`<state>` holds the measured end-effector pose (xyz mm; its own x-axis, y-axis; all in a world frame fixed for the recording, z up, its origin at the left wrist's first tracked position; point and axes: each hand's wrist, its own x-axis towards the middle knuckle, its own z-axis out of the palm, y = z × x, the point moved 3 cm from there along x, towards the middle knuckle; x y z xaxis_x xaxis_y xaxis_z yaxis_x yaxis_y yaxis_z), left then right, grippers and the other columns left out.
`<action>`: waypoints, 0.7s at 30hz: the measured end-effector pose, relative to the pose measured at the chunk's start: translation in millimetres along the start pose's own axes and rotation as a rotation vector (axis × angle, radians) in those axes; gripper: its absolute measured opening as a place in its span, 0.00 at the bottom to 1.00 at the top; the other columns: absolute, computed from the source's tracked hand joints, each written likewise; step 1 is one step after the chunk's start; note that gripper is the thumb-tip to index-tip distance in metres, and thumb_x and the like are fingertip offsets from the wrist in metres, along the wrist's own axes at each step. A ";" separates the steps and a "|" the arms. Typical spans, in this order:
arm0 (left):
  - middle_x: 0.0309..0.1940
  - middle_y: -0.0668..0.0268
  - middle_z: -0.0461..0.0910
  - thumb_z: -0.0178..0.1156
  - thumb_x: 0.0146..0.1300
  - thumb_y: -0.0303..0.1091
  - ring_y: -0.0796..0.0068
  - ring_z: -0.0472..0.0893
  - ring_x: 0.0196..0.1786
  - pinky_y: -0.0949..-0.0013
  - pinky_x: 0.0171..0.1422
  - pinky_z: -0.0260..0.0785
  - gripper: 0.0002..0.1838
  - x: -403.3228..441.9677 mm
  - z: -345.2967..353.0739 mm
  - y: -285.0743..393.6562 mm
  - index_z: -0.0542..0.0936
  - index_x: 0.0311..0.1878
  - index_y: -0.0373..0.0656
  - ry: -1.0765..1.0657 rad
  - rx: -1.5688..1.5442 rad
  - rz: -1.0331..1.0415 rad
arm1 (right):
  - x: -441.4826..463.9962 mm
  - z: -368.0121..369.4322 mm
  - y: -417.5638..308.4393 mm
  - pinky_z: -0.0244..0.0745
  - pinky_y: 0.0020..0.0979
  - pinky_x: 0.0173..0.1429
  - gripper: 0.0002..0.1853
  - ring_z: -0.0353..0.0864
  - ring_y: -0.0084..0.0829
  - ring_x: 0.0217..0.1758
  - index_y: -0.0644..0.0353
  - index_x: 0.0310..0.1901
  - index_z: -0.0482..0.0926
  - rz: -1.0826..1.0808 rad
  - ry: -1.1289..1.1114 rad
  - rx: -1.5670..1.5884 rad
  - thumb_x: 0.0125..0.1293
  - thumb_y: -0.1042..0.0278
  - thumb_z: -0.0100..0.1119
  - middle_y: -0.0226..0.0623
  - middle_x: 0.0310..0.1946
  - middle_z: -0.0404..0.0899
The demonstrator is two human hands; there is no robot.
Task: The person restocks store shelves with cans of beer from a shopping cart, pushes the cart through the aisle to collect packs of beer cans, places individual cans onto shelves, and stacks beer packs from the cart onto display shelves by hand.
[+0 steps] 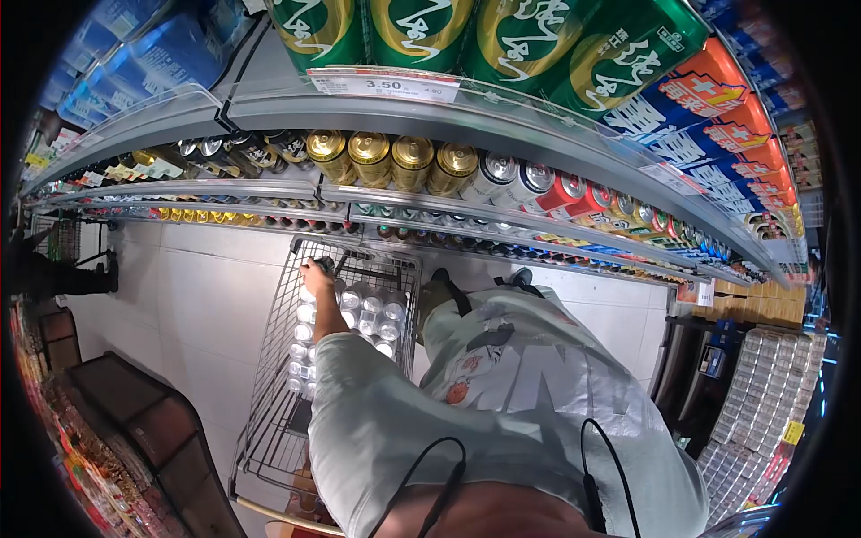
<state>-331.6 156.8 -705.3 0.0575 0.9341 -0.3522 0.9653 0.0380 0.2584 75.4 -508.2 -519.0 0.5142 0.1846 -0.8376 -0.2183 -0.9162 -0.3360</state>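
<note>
Leftward, pale floor [193,291] borders the cart [269,453]; the left hand [316,277] grips something dark [326,265].

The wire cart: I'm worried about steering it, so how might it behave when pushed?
The wire cart should feel heavy to start, since many cans sit inside. Being metal-looking mesh, it probably won't flex much. The cans, grouped away from the handle, may make the far end slow to swing.

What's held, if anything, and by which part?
Left hand seems to hold a small dark object; exact hold spot too small to tell. Right hand out of view.
</note>
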 end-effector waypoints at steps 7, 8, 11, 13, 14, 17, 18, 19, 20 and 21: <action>0.54 0.45 0.70 0.75 0.49 0.46 0.40 0.78 0.49 0.50 0.53 0.74 0.39 -43.9 -68.6 1.6 0.68 0.61 0.41 0.054 -0.239 -0.021 | 44.5 -1.5 -41.7 0.76 0.38 0.49 0.17 0.82 0.31 0.44 0.56 0.53 0.76 -0.064 -0.132 -0.110 0.68 0.56 0.53 0.36 0.43 0.82; 0.53 0.44 0.70 0.76 0.49 0.45 0.40 0.79 0.48 0.50 0.52 0.74 0.39 -50.5 -86.2 3.6 0.68 0.61 0.41 0.078 -0.256 0.027 | 50.3 -3.6 -49.2 0.76 0.38 0.49 0.17 0.82 0.31 0.44 0.56 0.52 0.76 -0.079 -0.149 -0.141 0.68 0.56 0.53 0.36 0.43 0.82; 0.48 0.46 0.74 0.77 0.47 0.42 0.46 0.80 0.44 0.55 0.51 0.74 0.36 -74.6 -156.6 15.5 0.74 0.58 0.38 0.151 -0.302 0.210 | 67.2 -12.0 -81.8 0.76 0.38 0.48 0.17 0.82 0.31 0.44 0.56 0.52 0.76 -0.137 -0.205 -0.228 0.69 0.56 0.52 0.35 0.43 0.82; 0.47 0.48 0.74 0.76 0.48 0.41 0.52 0.80 0.42 0.59 0.49 0.74 0.35 -102.0 -227.1 36.4 0.75 0.58 0.38 0.065 -0.383 0.184 | 76.8 -19.8 -115.5 0.77 0.38 0.48 0.16 0.82 0.31 0.44 0.56 0.52 0.76 -0.118 -0.221 -0.223 0.69 0.56 0.52 0.35 0.42 0.82; 0.46 0.50 0.74 0.76 0.49 0.40 0.57 0.80 0.40 0.61 0.49 0.74 0.35 -111.5 -257.7 42.4 0.75 0.59 0.37 0.086 -0.391 0.219 | 74.3 -19.6 -135.2 0.77 0.38 0.48 0.16 0.82 0.31 0.44 0.55 0.52 0.76 -0.051 -0.223 -0.154 0.69 0.56 0.52 0.35 0.42 0.82; 0.46 0.56 0.75 0.74 0.54 0.37 0.68 0.79 0.40 0.66 0.48 0.73 0.32 -135.3 -346.2 57.3 0.74 0.61 0.36 0.048 -0.524 0.320 | 65.4 -24.7 -193.3 0.77 0.41 0.48 0.16 0.83 0.33 0.44 0.53 0.52 0.74 -0.045 -0.259 -0.077 0.71 0.55 0.48 0.35 0.43 0.82; 0.49 0.57 0.76 0.72 0.56 0.36 0.71 0.78 0.42 0.68 0.49 0.73 0.31 -152.6 -385.9 71.8 0.74 0.61 0.36 0.031 -0.623 0.336 | 71.7 -26.5 -201.4 0.77 0.41 0.48 0.17 0.83 0.33 0.44 0.53 0.53 0.74 -0.071 -0.266 -0.068 0.70 0.54 0.49 0.36 0.43 0.82; 0.51 0.59 0.76 0.71 0.58 0.35 0.74 0.78 0.45 0.70 0.50 0.72 0.30 -171.9 -424.8 90.1 0.74 0.62 0.36 0.015 -0.722 0.354 | 78.7 -28.8 -208.2 0.77 0.42 0.48 0.18 0.83 0.34 0.45 0.54 0.54 0.74 -0.096 -0.273 -0.057 0.69 0.54 0.50 0.36 0.43 0.82; 0.52 0.61 0.76 0.70 0.59 0.34 0.74 0.77 0.49 0.71 0.53 0.71 0.29 -186.2 -457.6 102.7 0.73 0.63 0.37 0.070 -0.729 0.400 | 87.2 -29.6 -211.3 0.77 0.42 0.49 0.19 0.83 0.35 0.45 0.54 0.54 0.74 -0.106 -0.285 -0.068 0.68 0.53 0.51 0.37 0.43 0.81; 0.54 0.63 0.75 0.68 0.61 0.34 0.75 0.76 0.53 0.72 0.56 0.70 0.29 -198.4 -487.1 113.8 0.72 0.64 0.38 0.124 -0.734 0.448 | 93.7 -29.5 -213.0 0.77 0.42 0.49 0.19 0.82 0.35 0.45 0.54 0.54 0.73 -0.116 -0.295 -0.076 0.67 0.53 0.52 0.37 0.43 0.81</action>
<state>-357.3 148.7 -167.9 0.3236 0.9461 0.0116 0.4476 -0.1638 0.8791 194.6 -306.2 -513.3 0.2670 0.3744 -0.8880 -0.1037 -0.9049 -0.4128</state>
